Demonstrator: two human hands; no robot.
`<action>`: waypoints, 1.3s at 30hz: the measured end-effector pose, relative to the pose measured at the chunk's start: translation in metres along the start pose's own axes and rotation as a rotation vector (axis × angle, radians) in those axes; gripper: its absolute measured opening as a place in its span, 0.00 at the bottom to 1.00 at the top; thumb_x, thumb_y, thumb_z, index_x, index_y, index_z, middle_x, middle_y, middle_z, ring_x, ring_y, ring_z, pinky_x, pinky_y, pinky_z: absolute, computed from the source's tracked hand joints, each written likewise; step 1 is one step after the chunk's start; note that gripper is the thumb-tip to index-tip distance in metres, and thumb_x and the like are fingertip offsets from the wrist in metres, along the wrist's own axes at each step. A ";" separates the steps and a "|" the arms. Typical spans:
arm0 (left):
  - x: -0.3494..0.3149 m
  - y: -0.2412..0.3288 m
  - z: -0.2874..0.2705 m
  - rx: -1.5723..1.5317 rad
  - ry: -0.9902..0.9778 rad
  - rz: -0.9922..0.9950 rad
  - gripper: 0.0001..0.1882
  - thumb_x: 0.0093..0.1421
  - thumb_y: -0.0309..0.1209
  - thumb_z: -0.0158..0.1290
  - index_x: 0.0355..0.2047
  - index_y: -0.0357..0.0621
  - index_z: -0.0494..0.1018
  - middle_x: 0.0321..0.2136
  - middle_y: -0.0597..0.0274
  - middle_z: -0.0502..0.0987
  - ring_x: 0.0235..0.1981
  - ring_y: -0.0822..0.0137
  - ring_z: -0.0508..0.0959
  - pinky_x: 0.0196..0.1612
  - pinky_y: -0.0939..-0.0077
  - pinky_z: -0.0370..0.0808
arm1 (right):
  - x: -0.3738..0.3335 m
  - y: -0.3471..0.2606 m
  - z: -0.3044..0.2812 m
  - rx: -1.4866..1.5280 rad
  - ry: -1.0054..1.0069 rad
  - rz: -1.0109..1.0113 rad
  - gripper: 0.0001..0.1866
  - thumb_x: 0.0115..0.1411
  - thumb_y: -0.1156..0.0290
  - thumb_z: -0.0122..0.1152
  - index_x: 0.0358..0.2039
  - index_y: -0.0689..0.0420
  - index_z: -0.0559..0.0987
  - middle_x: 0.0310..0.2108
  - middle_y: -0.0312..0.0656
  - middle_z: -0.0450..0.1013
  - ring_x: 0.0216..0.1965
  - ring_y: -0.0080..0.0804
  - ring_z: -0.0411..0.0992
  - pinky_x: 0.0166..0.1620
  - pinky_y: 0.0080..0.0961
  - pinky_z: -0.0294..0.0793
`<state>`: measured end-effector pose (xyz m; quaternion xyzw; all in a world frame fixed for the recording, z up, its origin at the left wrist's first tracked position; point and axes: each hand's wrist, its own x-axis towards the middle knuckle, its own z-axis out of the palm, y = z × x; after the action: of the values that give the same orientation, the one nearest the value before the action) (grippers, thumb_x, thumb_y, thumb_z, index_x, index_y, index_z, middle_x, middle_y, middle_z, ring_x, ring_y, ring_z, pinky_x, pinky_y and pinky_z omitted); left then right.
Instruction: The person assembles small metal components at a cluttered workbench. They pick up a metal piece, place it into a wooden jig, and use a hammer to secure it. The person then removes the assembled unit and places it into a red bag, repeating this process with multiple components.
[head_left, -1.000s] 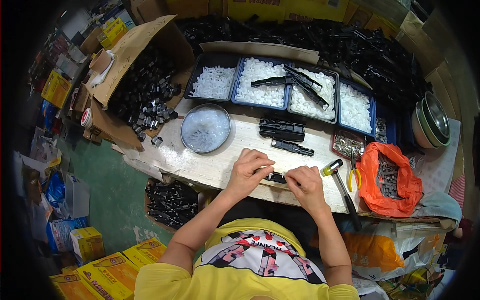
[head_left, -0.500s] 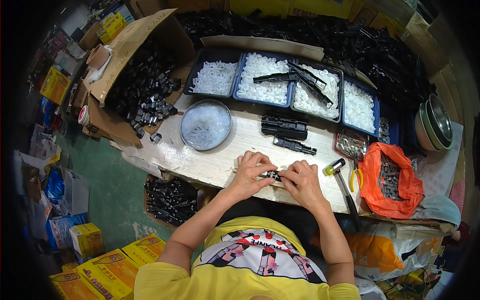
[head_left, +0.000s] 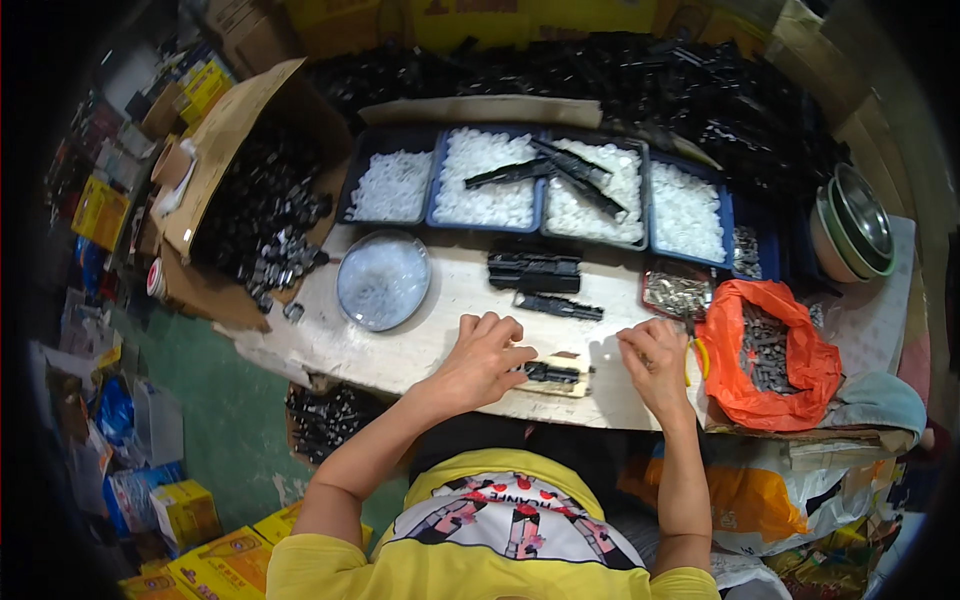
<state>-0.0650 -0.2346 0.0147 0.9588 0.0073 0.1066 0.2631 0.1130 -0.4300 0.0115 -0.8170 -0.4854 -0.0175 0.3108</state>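
My left hand point(head_left: 482, 362) is closed with its fingertips on the left end of a black slotted plastic part point(head_left: 552, 373). That part lies on a small pale block point(head_left: 572, 389) at the table's front edge. My right hand point(head_left: 656, 362) is raised to the right of it, thumb and fingers pinched together. Whatever the pinch may hold is too small to make out. Beside the right hand show the yellow handles of pliers point(head_left: 703, 360). Beyond the hands lie another slim black part point(head_left: 560, 306) and a wider black assembly point(head_left: 534, 271).
Trays of white plastic pieces point(head_left: 487, 180) line the back, with black strips point(head_left: 575, 172) across them. A round dish point(head_left: 383, 281) stands left, near a cardboard box point(head_left: 226, 150) of dark pieces. On the right are a red box of metal pieces point(head_left: 678, 291) and an orange bag point(head_left: 722, 376).
My right hand has left the black part and moved right, toward the pliers. My left hand stays at the part's left end. The hammer no longer shows. The whole view has shifted.
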 end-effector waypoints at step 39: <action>0.146 0.022 0.019 -1.693 0.028 -0.383 0.08 0.52 0.20 0.52 0.35 0.35 0.69 0.26 0.56 0.74 0.26 0.68 0.76 0.28 0.72 0.76 | 0.035 0.022 -0.045 0.184 0.232 -0.003 0.05 0.44 0.75 0.63 0.24 0.53 0.79 0.25 0.32 0.72 0.31 0.30 0.66 0.35 0.27 0.57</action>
<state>0.0804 -0.2529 0.0387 0.4215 0.0899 0.0419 0.9014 0.1615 -0.4335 0.0490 -0.7769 -0.4470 -0.0676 0.4383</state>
